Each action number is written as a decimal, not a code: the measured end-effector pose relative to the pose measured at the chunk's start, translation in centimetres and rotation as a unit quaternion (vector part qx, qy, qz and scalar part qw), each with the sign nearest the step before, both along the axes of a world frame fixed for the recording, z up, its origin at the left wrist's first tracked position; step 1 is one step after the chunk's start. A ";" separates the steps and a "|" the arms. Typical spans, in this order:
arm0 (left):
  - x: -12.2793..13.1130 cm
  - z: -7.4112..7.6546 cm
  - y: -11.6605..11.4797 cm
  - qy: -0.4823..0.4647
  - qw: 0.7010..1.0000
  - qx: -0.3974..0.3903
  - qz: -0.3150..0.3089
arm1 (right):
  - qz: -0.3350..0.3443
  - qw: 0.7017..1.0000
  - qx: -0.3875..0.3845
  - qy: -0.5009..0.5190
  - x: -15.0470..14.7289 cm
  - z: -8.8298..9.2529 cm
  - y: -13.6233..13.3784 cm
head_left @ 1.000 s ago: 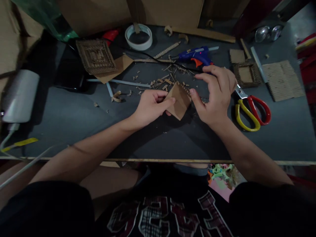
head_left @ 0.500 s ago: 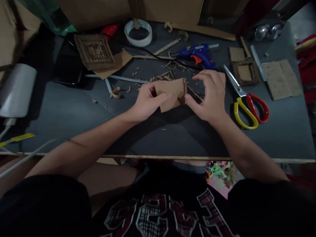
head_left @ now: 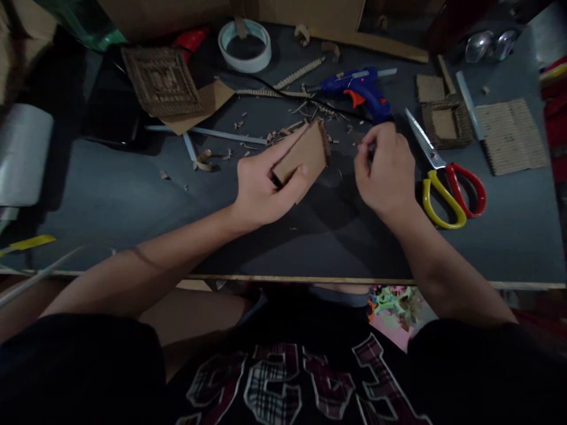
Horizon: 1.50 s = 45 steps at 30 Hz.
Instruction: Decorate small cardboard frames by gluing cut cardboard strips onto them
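Note:
My left hand [head_left: 261, 189] is closed around a cardboard piece [head_left: 310, 150], thumb on its flat face. The piece is tilted, and a corrugated strip runs along its far right edge. To the right, apart from the cardboard, my right hand [head_left: 390, 171] has thumb and fingertips drawn together in a pinch. Anything between those fingertips is too small to make out. A blue glue gun [head_left: 365, 88] lies beyond my right hand, its red light lit. Scissors [head_left: 438, 171] with one red and one yellow handle rest partly open beside that hand.
Cardboard scraps [head_left: 283, 133] litter the grey table [head_left: 199, 248]. A tape roll [head_left: 244, 47] sits at the back. Left of it is a square corrugated frame [head_left: 162, 79]. A small corrugated tray [head_left: 446, 124] and a corrugated sheet [head_left: 511, 136] lie at right. A white device [head_left: 24, 156] stands far left.
My right hand has come away from the cardboard's strip edge and moved right, its fingers closing into a pinch. My left hand has tilted the cardboard piece, turning its strip edge upward.

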<state>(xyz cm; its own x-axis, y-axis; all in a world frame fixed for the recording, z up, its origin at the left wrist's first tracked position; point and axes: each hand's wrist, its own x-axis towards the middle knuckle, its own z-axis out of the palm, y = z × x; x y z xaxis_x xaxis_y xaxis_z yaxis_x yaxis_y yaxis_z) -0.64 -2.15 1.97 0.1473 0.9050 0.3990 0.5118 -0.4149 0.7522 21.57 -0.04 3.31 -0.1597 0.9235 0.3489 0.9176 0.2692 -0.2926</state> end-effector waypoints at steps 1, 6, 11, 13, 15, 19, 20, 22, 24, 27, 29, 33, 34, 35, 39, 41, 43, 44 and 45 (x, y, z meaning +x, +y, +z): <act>0.1 0.2 -0.2 0.015 1.000 0.010 -0.003 | -0.007 1.000 0.002 0.018 -0.1 0.3 -0.1; 0.2 -0.5 0.0 0.054 0.998 0.024 -0.010 | 0.041 0.992 0.041 0.108 -0.1 0.9 -0.7; 0.5 -0.6 -0.3 0.070 0.996 0.044 -0.021 | 0.084 0.984 -0.009 0.156 -1.1 1.1 -1.8; 0.7 -0.4 -0.5 0.079 0.995 0.055 -0.028 | 0.096 0.978 -0.036 0.182 -1.6 1.2 -2.3; 0.8 -0.2 -0.7 0.097 0.993 0.062 -0.033 | 0.105 0.975 -0.047 0.189 -2.0 1.4 -2.6; 0.8 0.0 -0.8 0.117 0.991 0.062 -0.029 | 0.109 0.982 -0.051 0.144 -2.3 1.4 -2.9; 0.9 0.0 -0.8 0.114 0.991 0.061 -0.027 | 0.107 0.983 -0.052 0.137 -2.3 1.4 -2.9; 0.9 -0.1 -0.8 0.109 0.992 0.054 -0.029 | 0.100 0.985 -0.050 0.129 -2.3 1.3 -2.8; 0.9 -0.2 -0.8 0.105 0.993 0.041 -0.039 | 0.093 0.987 -0.050 0.120 -2.3 1.1 -2.7; 1.0 -0.6 -0.8 0.095 0.994 0.034 -0.048 | 0.081 0.992 -0.033 0.093 -2.3 0.7 -2.5; 1.0 -1.0 -0.7 0.086 0.994 0.047 -0.049 | 0.069 0.994 -0.018 0.078 -2.4 0.5 -2.5; 0.9 -1.7 -0.4 0.065 0.995 0.045 -0.066 | 0.064 0.996 -0.002 0.061 -2.6 0.3 -2.6; 0.8 -1.8 -0.3 0.059 0.995 0.042 -0.069 | 0.066 0.996 0.003 0.061 -2.6 0.2 -2.7; 0.8 -1.8 -0.3 0.054 0.995 0.042 -0.073 | 0.065 0.996 0.008 0.061 -2.6 0.2 -2.7; 0.9 -1.8 -0.3 0.044 0.995 0.056 -0.074 | 0.058 0.996 0.015 0.064 -2.6 0.0 -2.5; 1.0 -1.8 -0.3 0.034 0.995 0.061 -0.077 | 0.059 0.996 0.015 0.067 -2.6 -0.1 -2.4; 1.0 -1.7 -0.4 0.022 0.995 0.060 -0.081 | 0.063 0.995 0.015 0.073 -2.6 -0.1 -2.3; 1.0 -1.7 -0.4 0.017 0.995 0.055 -0.082 | 0.063 0.995 0.017 0.076 -2.6 -0.2 -2.3; 1.1 -1.7 -0.4 0.014 0.995 0.049 -0.082 | 0.063 0.995 0.019 0.080 -2.7 -0.2 -2.3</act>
